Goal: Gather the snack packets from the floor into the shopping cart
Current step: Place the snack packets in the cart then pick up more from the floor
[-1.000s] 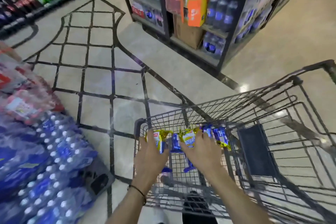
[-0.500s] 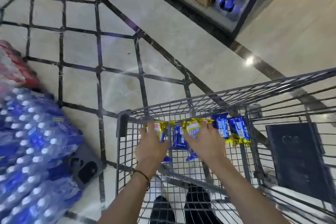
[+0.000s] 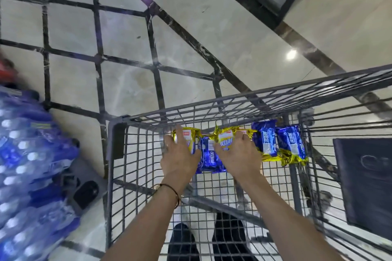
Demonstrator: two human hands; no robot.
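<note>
- Head view: the grey wire-mesh shopping cart (image 3: 118,144) stands on a pale polished floor crossed by dark inlaid lines (image 3: 127,82), seen from above.
- The shiny blue and yellow foil snack packets (image 3: 275,144) lie in a row on the cart's mesh bottom, against the far wall of the basket.
- The left hand (image 3: 180,159) reaches down into the cart with fingers spread, pressed flat on a yellow-edged packet (image 3: 186,135) at the left end of the row; a thin dark cord bracelet (image 3: 169,188) circles that wrist.
- The right hand (image 3: 239,154) is also spread flat, palm down, on a yellow packet (image 3: 224,137) near the middle; neither hand appears to pinch or lift anything, though the palms hide what lies beneath.
- A blue packet (image 3: 210,157) lies between the two hands, partly under both.
- Two more blue packets with yellow crimped ends lie just right of the right hand, side by side and untouched.
- A dark flat panel (image 3: 364,180) sits in the cart's right part.
- Shrink-wrapped packs of blue-labelled water bottles (image 3: 25,165) are stacked left of the cart, blurred.
</note>
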